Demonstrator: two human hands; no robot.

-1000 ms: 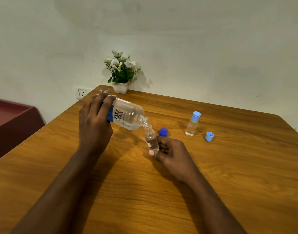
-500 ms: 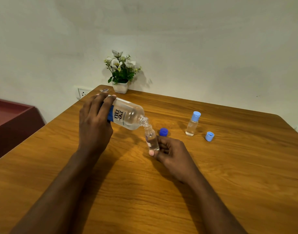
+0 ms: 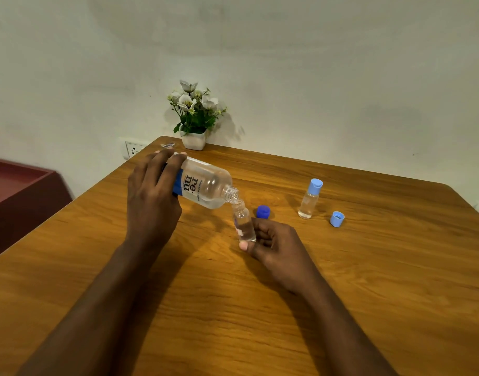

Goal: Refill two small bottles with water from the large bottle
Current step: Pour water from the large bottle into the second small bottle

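We can't really make out any stream between the two necks, and our left hand (image 3: pixel 151 202) hides the back end of the large bottle (image 3: pixel 206 187). Its fingers wrap over that bottle, tipped with its open mouth right at the mouth of the small bottle (image 3: pixel 243 223). Our right hand (image 3: pixel 279 245) pinches that one near its base, thumb in front, fingers curled behind. The other small bottle (image 3: pixel 310 199) stands capped off to the right.
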